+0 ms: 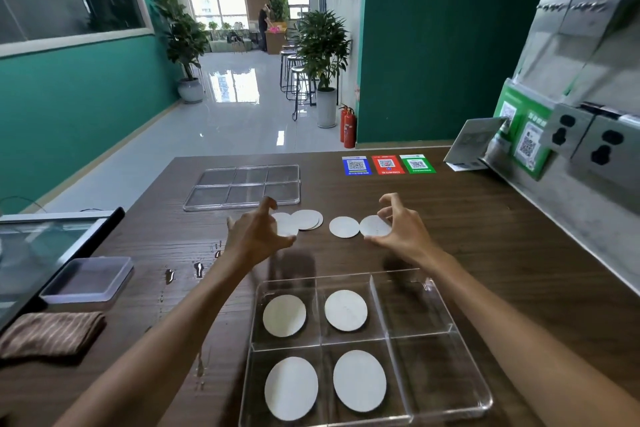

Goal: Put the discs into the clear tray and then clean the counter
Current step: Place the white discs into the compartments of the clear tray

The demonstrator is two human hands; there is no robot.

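Nearest, a clear plastic six-cell tray (436, 357), long axis nine to three o'clock, holds four flat white round discs (346, 310); its near edge is cut off. At twelve o'clock more lie on the dark wood-grain bench (485, 236). The left hand (256, 239) claws over an overlapping pile, partly hiding it; the right hand (398, 229) brackets one rim. Whether either grips is unclear.

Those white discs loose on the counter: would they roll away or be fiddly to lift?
Rolling seems unlikely: the white discs lie flat. They look thin and light, so edges may be hard to pinch. Water drops nearby might make them cling.
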